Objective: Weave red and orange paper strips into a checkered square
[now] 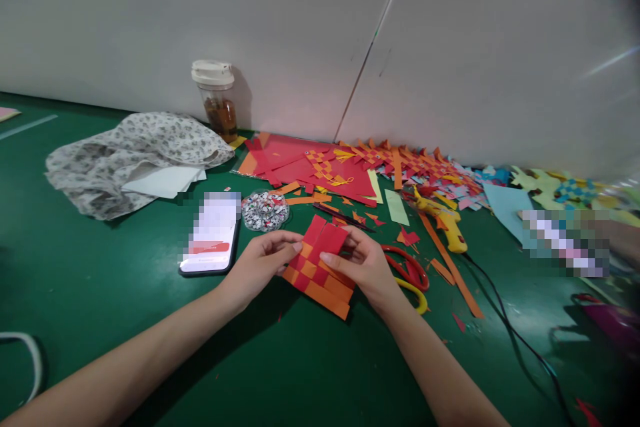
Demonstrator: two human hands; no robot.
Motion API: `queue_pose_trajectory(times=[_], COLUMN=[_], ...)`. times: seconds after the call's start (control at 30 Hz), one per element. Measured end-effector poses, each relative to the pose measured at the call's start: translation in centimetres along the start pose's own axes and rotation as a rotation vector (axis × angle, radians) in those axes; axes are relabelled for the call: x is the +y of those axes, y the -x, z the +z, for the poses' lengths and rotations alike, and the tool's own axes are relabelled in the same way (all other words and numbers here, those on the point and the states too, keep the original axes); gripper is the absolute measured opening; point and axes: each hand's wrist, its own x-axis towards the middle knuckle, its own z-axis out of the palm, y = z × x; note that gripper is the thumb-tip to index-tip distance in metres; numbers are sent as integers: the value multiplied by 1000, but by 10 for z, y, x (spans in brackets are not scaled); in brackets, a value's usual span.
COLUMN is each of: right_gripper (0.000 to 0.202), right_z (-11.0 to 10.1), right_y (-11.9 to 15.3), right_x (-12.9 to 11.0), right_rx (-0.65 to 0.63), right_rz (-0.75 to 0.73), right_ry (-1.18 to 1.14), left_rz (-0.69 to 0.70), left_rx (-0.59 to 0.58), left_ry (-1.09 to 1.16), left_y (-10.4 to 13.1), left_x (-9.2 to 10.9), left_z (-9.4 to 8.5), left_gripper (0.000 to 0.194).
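Note:
Both hands hold a woven piece of red and orange paper strips (pixel 316 269) in the middle of the view, tilted above the green table. My left hand (pixel 265 262) pinches its left edge, thumb on top. My right hand (pixel 364 265) grips its right side, thumb lying on the front and fingers partly hidden behind. Checkered weave shows in the piece's middle, with plain red strips at the top and orange ones at the lower edge. Just right of my right hand lie scissors with red and yellow handles (pixel 421 278), their blades hidden.
A phone (pixel 211 233) and a round tray of googly eyes (pixel 265 211) lie left. Behind are a cloth (pixel 135 153), a lidded cup (pixel 216 100) and red paper (pixel 295 153). A corded yellow glue gun (pixel 447 223) lies right, near scraps. Another person's hand (pixel 620 240) is far right.

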Motion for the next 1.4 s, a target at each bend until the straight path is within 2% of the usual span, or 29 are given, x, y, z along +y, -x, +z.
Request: queue_pose_trajectory(times=[0.23, 0.4, 0.53, 0.7, 1.17, 1.4], right_gripper=[37, 37, 30, 26, 24, 26], right_z=[1, 3, 2, 2, 4, 4], right_y=[0, 1, 0, 3, 3, 2], right_x=[-1, -4, -4, -4, -6, -6], right_rx=[-2, 41, 92, 62, 103, 72], right_rz=[-2, 30, 27, 16, -50, -24], right_ry=[5, -1, -4, 85, 206, 167], left_rz=[19, 50, 46, 50, 33, 21], left_rx=[5, -56, -115, -123, -110, -181], left_ry=[-34, 3, -5, -49, -38, -56], left_y=[1, -1, -1, 1, 0, 1], left_x=[3, -1, -3, -2, -7, -4], left_z=[1, 0, 2, 6, 4, 5], left_gripper=[20, 18, 15, 14, 15, 15])
